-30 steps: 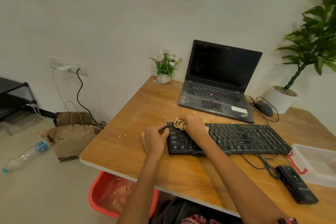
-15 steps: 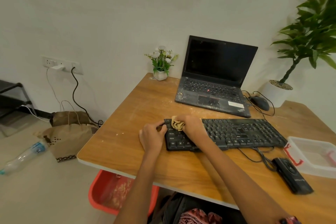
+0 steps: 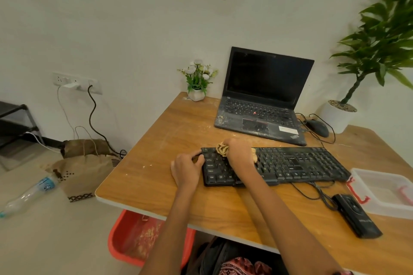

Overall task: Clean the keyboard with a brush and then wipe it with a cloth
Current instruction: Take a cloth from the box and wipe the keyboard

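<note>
One black keyboard (image 3: pixel 290 163) sits on the desk (image 3: pixel 156 174), near its front-left. Two hands: right hand (image 3: pixel 240 152) has a grip on one crumpled cloth (image 3: pixel 222 148) at the keyboard's top-left keys, left hand (image 3: pixel 186 168) pinches its left edge.

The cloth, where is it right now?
In the head view, the cloth is bunched under the right hand at the keyboard's far-left corner, near the laptop.

Both forearms bare, no sleeves showing on left hand (image 3: pixel 186 168) or right hand (image 3: pixel 240 152); below them, dark clothing and a red patterned garment (image 3: pixel 237 267).
</note>
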